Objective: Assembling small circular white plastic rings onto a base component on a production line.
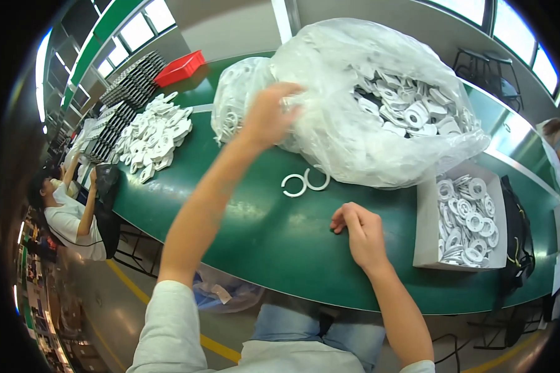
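My left hand [272,117] is raised at the near left side of a large clear plastic bag [330,118], its thumb and fingers apart. Nothing shows between those fingers, and whether they touch the film I cannot tell. Two thin white open rings, one on the left [294,186] and one on the right [318,178], lie side by side on the green table [261,248]. Just nearer and to the right of them, my right hand [359,233] rests by the tabletop with its fingers curled in. No object shows in it. White ring-shaped parts [410,112] fill the bag's opening.
A white box [426,230] of flat white rings stands at right, beside a black bag [518,236]. A smaller clear bag [239,93] stands behind my left hand. Farther left are loose white parts [155,133], stacked dark trays [130,78], a red bin [180,67] and a seated person [78,217].
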Motion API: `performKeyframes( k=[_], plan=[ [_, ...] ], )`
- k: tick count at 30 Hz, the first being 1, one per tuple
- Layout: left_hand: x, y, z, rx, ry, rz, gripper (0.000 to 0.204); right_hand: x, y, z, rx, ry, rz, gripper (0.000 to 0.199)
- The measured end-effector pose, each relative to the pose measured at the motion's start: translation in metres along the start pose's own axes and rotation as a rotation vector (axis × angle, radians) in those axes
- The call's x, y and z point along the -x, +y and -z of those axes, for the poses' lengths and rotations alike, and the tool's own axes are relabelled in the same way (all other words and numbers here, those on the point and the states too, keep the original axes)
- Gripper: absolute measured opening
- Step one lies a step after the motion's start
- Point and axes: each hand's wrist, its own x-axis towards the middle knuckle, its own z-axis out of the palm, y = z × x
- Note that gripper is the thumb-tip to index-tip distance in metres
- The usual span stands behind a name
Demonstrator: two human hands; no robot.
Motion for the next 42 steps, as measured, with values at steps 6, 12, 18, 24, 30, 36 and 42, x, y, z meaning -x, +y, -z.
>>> performKeyframes(
  k=[6,12,18,24,30,36,42],
  plan=[
    [-0.059,0.06,-0.15,-0.193,-0.376,-0.098,0.021,0.0,-0.001,-0.001,0.01,-0.045,0.035,0.029],
    [-0.07,0.058,-0.203,-0.537,-0.285,-0.073,0.018,-0.002,0.001,-0.003,0.077,-0.026,0.056,0.028],
    [-0.072,0.048,-0.156,0.218,0.192,0.079,0.01,-0.001,-0.001,-0.004,0.024,0.011,0.063,0.018],
    [-0.036,0.089,-0.065,0.798,-0.047,0.431,0.014,0.002,-0.022,0.008,-0.08,0.425,0.28,0.023],
    [0.023,0.134,-0.028,0.396,-0.298,0.213,0.014,-0.005,-0.013,0.006,0.034,0.375,0.391,0.068],
    [0.019,0.178,-0.043,0.32,-0.433,-0.049,0.013,-0.006,-0.011,0.012,-0.437,0.278,0.219,0.031],
    [-0.012,0.22,-0.117,-0.104,-0.282,-0.501,0.004,-0.005,0.019,0.017,-0.112,0.167,0.257,0.035]
  ],
)
